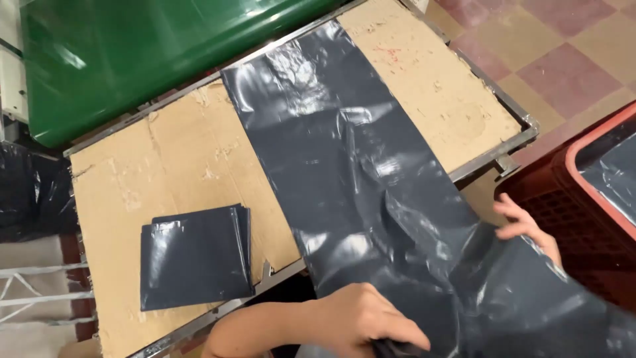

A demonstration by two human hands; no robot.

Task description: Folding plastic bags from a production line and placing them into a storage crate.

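Nearest to us, the left hand [361, 318] is closed on the near edge of the long dark plastic sheet [344, 172], fingers curled tight around a bunched bit of film at the bottom of the view. The right hand [530, 229] sits a little further out, at the right side of the same sheet, fingers spread fairly wide and resting on or against the film (we cannot tell whether the thumb pinches it underneath). The sheet runs from our hands diagonally up across the cardboard-covered table [165, 159], lying flat on its far half and rumpled, lifted off the edge, near us. We judge the step in hand to be drawing the sheet back toward us for folding; the next move would call for both hands to hold matching edges so the film comes over square rather than skewed. To the left on the cardboard lies a stack of folded dark sheets [195, 258], well apart from the long one. At the right, beside the table, stands a red crate [596, 166] with more dark film in it. Furthest away, a green curved surface [146, 59] borders the table's far side.
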